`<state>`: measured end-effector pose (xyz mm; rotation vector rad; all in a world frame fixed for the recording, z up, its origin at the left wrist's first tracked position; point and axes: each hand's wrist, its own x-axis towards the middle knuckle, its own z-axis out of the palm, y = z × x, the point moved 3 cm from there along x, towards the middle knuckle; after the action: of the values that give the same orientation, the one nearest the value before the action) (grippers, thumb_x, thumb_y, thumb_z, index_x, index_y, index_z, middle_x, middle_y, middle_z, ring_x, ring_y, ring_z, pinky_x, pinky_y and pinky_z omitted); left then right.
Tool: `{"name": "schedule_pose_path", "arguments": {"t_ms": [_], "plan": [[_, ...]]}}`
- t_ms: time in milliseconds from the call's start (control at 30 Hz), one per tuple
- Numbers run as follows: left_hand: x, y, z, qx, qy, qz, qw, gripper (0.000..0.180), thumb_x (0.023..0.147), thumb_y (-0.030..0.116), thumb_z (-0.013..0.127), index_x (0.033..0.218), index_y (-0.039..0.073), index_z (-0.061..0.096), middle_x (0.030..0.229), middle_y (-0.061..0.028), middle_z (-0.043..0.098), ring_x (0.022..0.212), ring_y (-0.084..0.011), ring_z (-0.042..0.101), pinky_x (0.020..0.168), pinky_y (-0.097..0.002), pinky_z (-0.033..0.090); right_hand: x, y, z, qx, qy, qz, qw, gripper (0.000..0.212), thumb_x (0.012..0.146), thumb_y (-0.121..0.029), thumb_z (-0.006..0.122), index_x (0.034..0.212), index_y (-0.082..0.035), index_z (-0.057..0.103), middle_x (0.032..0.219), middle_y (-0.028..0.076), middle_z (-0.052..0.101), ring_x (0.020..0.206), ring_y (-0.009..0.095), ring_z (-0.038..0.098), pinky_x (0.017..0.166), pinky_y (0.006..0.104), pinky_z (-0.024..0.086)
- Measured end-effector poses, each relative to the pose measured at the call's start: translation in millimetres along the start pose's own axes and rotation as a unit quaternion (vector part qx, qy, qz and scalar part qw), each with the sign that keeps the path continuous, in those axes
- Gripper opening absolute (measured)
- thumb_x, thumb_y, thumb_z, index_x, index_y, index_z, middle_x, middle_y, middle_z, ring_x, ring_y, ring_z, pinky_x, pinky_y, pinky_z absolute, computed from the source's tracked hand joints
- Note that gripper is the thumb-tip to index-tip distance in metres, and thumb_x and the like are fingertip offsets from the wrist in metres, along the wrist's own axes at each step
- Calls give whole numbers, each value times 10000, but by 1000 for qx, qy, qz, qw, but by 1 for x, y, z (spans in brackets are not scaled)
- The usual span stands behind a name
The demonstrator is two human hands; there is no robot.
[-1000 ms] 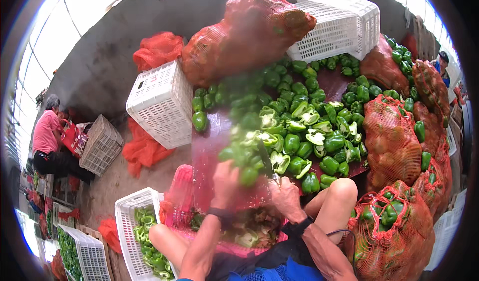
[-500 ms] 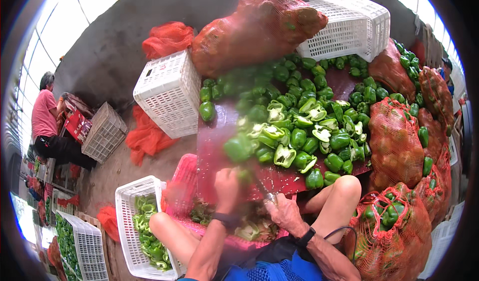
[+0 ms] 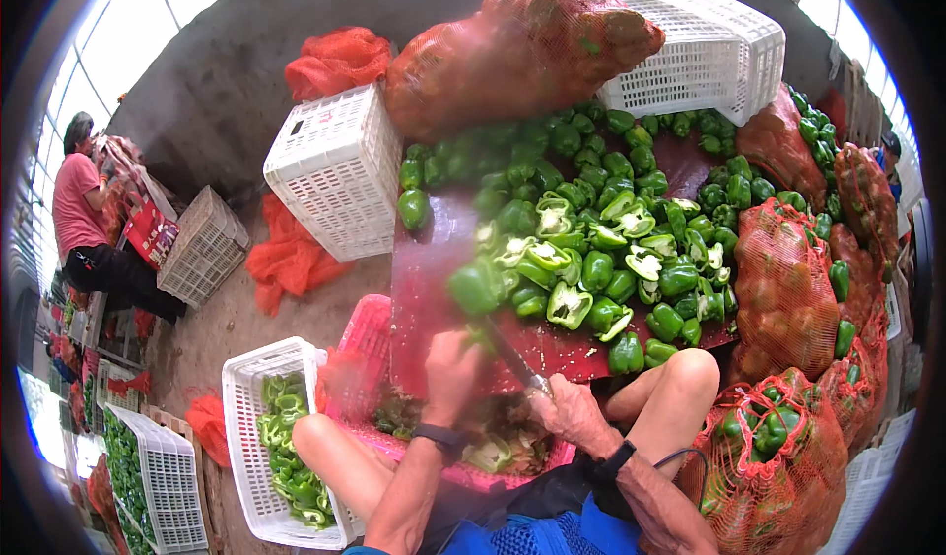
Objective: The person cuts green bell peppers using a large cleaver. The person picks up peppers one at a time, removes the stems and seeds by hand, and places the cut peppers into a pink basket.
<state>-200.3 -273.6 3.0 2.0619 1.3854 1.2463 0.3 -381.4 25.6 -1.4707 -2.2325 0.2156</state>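
Head view: the right hand (image 3: 572, 415) is closed around the handle of a knife (image 3: 512, 356), whose blade slants far and to the left over the near edge of a red table (image 3: 579, 358). The left hand (image 3: 451, 370) is just left of the blade, its fingers curled well in; a blurred bit of green shows by its fingertips, and I cannot tell whether it has hold of a piece. Just far of the left hand, a whole green pepper (image 3: 475, 287) shows blurred. To its right lie halved peppers (image 3: 569, 305), pale insides showing, mixed with whole ones, and a heap of whole peppers (image 3: 616, 165) spreads across the table's far part.

Near the person's knees, a pink basket (image 3: 363, 343) reaches to the table's near edge, with pale green scraps (image 3: 490, 451) by it. On the near left, a white crate (image 3: 236, 407) holds cut green pieces (image 3: 286, 442). Farther off on the left, red netting (image 3: 340, 61) lies on another white crate (image 3: 325, 176). One large red mesh sack (image 3: 517, 53) rests beyond the heap, and full sacks (image 3: 783, 289) line the right side. At far left, a person in a pink shirt (image 3: 79, 205) is beside a red bag (image 3: 151, 234).
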Motion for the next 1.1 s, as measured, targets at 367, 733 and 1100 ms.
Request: {"name": "schedule_pose_path", "arguments": {"t_ms": [367,733,1100], "plan": [[2,-7,-14,-12,23,-38,999,156,829,66,716,973,14,686,903,-148,656,870,-301,647,784,-382,515,57,-7,-5,140,-76,202,966,314,917,-316,619,882,-15,535,689,276,603,700,509,619,622,600,485],[0,-10,-12,-40,32,-83,995,164,826,86,739,952,11,663,917,-140,650,832,-278,638,754,-374,517,48,12,85,98,-59,138,984,319,940,-327,611,903,-13,568,711,283,609,679,475,638,584,542,520],[-10,-36,15,-11,70,-117,991,236,847,73,713,1058,-3,640,974,-144,633,905,-283,622,827,-381,505,46,30,0,59,3,126,990,334,895,-354,676,890,-33,581,768,177,667,723,384,673,614,501,527]]}}
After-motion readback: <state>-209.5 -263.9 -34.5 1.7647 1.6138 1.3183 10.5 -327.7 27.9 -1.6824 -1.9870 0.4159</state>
